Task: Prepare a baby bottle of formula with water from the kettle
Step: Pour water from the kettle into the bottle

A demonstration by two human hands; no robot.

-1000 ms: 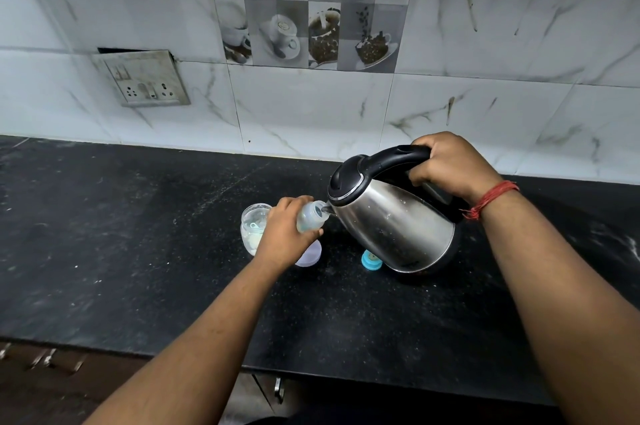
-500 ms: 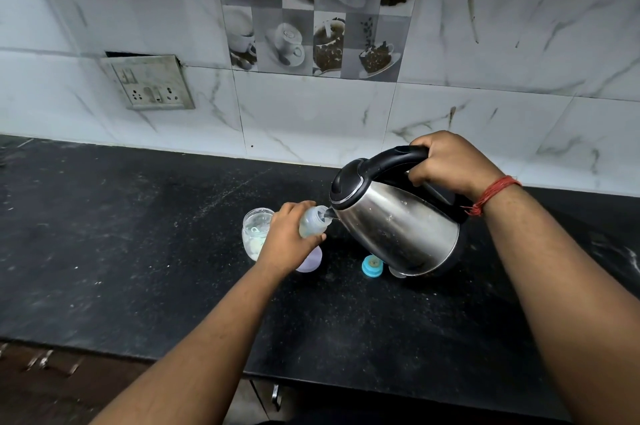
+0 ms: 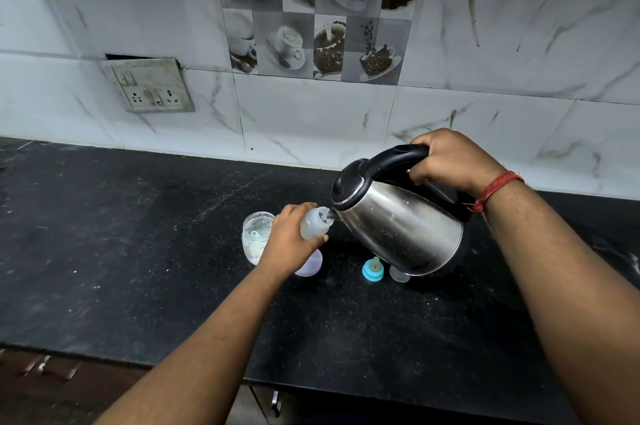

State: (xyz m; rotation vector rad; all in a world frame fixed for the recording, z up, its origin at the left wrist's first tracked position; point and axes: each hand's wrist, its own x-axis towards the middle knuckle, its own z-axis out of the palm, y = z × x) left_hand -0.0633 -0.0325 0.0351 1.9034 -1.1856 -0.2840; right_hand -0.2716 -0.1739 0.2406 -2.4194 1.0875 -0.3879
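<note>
So the right hand is wrapping its fingers around the black handle of the steel kettle, which is hanging tilted above the black counter with its spout dipping toward 9 o'clock. The left hand is gripping the baby bottle, fingers curled round the body, and it's holding it tilted so the open mouth is pointing at 3 o'clock, right up against the kettle spout. The spout tip is sitting at the bottle's mouth; I can't really tell whether water is actually flowing, too small and blurry there.

Just at 9 o'clock from the left hand there's a clear jar standing on the counter with some pale stuff in it. Peeking out under the hand at about 5 o'clock is a pale lilac lid. At 6 o'clock below the kettle, a blue bottle ring with the teat is lying on the counter, and a small clear cap is sitting just beside it at 3 o'clock. A red thread band is circling the right wrist. Socket plate is up on the tiled wall at 10 o'clock.
</note>
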